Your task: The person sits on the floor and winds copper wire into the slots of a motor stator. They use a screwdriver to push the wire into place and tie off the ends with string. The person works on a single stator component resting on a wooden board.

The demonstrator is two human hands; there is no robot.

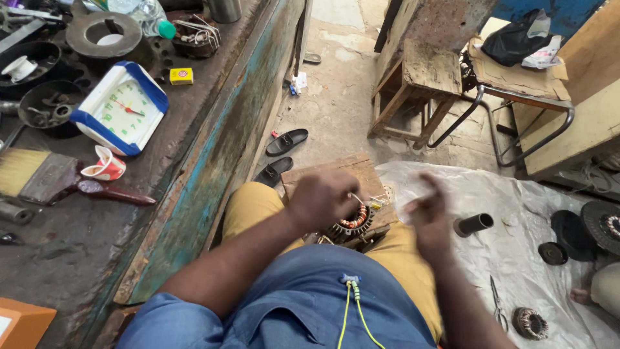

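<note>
The stator (352, 223), a dark ring wound with copper wire, sits on a small wooden block (336, 174) at the person's lap, between the knees. The left hand (323, 199) covers its upper edge, fingers curled together around a thin wire rising from the winding. The right hand (429, 216) hangs just beside it, blurred; I cannot tell whether its fingers grip anything.

On the plastic sheet (516, 258) to the right lie one short dark tube (473, 224), one pair of scissors (498, 304), one more wound stator (531, 323) and two dark discs (562, 239). Two black sandals (281, 155) lie on the floor beyond the block. The table (71, 252) on the left carries one white-and-blue clock (119, 106), one paintbrush (39, 176), one crumpled cup (105, 165) and one yellow box (181, 75). One wooden stool (413, 87) stands farther off.
</note>
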